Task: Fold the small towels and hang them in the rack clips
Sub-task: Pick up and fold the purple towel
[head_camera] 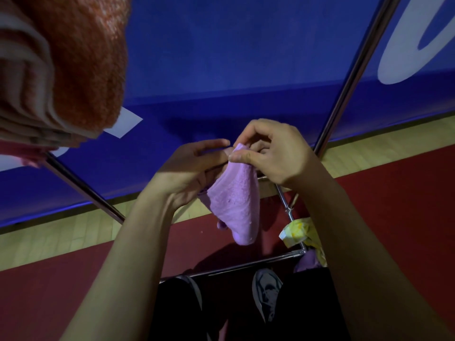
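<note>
A small lilac towel [235, 205] hangs folded in the middle of the head view, its top corner held between both hands. My left hand [189, 173] cups the towel's left side, fingers curled round the upper edge. My right hand [273, 153] pinches the top corner between thumb and forefinger. Whatever clip is there stays hidden behind my fingers. A thin metal rack frame [288, 207] runs down behind the towel, with a yellow-and-white cloth [295, 232] hanging on it and another lilac cloth [307, 263] lower down.
A thick orange and striped towel [64, 70] hangs over a metal rail [83, 190] at the upper left, close to the camera. Another rail [354, 70] slants at the right. Behind is a blue banner [221, 70]. My shoes [267, 291] stand on the red floor [394, 205].
</note>
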Motion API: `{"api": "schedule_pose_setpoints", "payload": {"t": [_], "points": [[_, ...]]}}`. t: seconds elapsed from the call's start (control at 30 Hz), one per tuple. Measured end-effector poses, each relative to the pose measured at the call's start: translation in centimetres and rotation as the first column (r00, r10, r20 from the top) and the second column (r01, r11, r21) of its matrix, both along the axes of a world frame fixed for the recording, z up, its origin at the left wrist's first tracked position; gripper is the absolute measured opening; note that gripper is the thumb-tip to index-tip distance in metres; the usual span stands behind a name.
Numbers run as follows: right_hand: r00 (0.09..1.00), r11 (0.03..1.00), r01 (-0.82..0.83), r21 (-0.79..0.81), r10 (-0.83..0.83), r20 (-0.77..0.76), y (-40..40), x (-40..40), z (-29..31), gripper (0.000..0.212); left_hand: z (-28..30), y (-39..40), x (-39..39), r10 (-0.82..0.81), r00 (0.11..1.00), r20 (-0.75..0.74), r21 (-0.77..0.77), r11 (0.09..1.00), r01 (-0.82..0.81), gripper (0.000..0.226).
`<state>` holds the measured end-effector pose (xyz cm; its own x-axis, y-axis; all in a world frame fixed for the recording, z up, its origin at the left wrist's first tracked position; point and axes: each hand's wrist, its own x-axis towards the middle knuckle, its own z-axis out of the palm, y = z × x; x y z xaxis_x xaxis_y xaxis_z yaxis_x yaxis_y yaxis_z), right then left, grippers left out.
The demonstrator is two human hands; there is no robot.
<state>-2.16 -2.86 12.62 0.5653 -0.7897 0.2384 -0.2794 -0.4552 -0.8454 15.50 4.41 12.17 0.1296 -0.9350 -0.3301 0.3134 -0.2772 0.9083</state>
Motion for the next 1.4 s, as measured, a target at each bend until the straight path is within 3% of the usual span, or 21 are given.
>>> {"api": "schedule_pose_setpoints", "payload": {"t": [0.07, 0.2, 0.37, 0.6, 0.87, 1.0, 1.13, 1.27, 1.4], "points": [[1.0, 1.0, 0.006, -0.009, -0.006, 0.029, 0.0, -0.1, 0.1, 0.02, 0.0, -0.1, -0.1, -0.013, 0.999, -0.031, -0.003, 1.0, 0.012, 0.037], [0.999, 0.999, 0.006, 0.046, -0.009, 0.05, 0.0, -0.4, 0.1, 0.023, -0.3, -0.2, -0.2, -0.06, 0.996, -0.059, -0.023, 0.998, 0.058, 0.05], [0.997, 0.999, 0.033, 0.037, -0.035, 0.067, 0.0, -0.4, 0.1, 0.024, -0.4, -0.2, -0.7, -0.114, 0.985, -0.127, -0.054, 0.993, 0.108, 0.03], [0.998, 0.996, 0.069, -0.062, -0.069, 0.009, -0.1, -0.1, -0.1, 0.016, -0.3, -0.2, -1.2, -0.143, 0.961, -0.236, -0.059, 0.989, 0.132, 0.045], [0.996, 0.995, 0.061, -0.075, -0.057, 0.064, -0.1, 0.0, -0.2, 0.02, -0.1, -0.4, -1.3, -0.155, 0.963, -0.223, -0.084, 0.987, 0.139, 0.051], [0.992, 0.992, 0.079, -0.093, -0.07, 0.101, 0.0, 0.1, -0.1, 0.02, 0.1, -0.8, -1.4, -0.147, 0.963, -0.228, -0.064, 0.989, 0.136, 0.037], [0.997, 0.998, 0.044, -0.049, -0.041, 0.059, 0.1, 0.1, 0.0, 0.021, 0.0, -1.1, -1.2, -0.078, 0.984, -0.163, -0.022, 0.997, 0.075, 0.045], [1.0, 1.0, -0.003, -0.001, 0.003, 0.012, 0.2, 0.1, 0.0, 0.02, 0.0, -0.9, -0.9, 0.069, 0.993, -0.094, -0.031, 0.997, -0.072, 0.03], [0.999, 0.999, -0.034, 0.006, 0.034, 0.003, 0.3, -0.1, 0.1, 0.021, 0.3, -0.5, -0.7, 0.047, 0.998, -0.048, -0.09, 0.995, -0.051, 0.031]]}}
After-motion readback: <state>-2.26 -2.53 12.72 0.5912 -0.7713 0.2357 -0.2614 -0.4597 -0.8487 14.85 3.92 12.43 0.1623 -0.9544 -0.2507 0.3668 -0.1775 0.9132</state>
